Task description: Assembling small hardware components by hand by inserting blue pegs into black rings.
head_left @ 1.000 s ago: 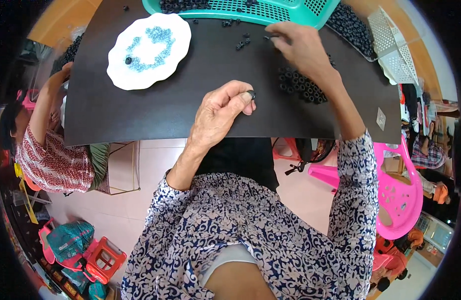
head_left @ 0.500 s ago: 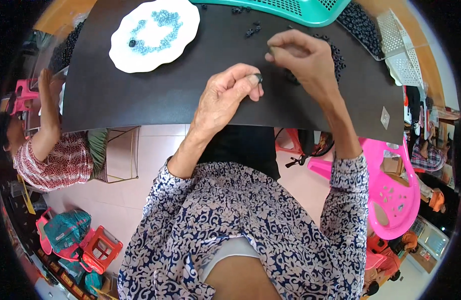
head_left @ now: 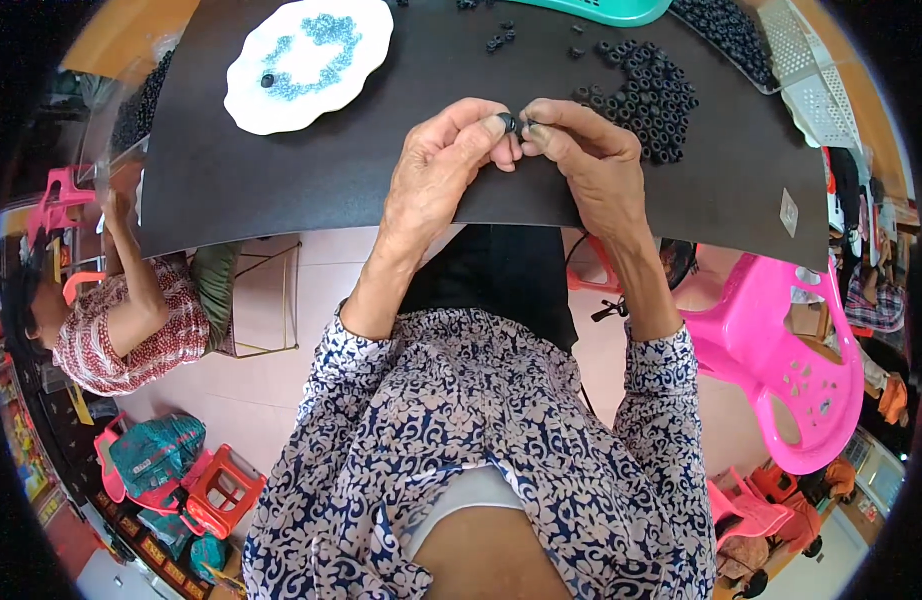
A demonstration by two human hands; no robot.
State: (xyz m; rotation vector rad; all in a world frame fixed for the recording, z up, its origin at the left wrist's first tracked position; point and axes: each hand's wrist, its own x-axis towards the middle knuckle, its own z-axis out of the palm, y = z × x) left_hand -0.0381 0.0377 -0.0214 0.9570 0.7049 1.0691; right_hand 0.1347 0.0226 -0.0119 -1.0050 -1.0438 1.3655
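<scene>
Above the dark table's near half, my left hand (head_left: 431, 165) pinches a small black round part (head_left: 508, 122) between thumb and forefinger. My right hand (head_left: 596, 165) meets it there, thumb and forefinger closed at the part's right side. Whatever the right fingertips grip is tiny and dark, too small to name. Right beyond that hand lies a heap of small black rings (head_left: 653, 95). A white scalloped plate (head_left: 256, 110) with a blue pattern stands at the far left, one black part (head_left: 268, 80) on it.
A green basket (head_left: 621, 12) sits at the far edge, near a tray of black parts (head_left: 726, 40) and a white perforated basket (head_left: 811, 90). A pink plastic chair (head_left: 781, 370) stands to the right. Another person (head_left: 131, 320) sits at the left.
My right hand has come left and down from near the heap to my left fingertips, uncovering the heap. The left hand still holds the black part. The view has shifted slightly.
</scene>
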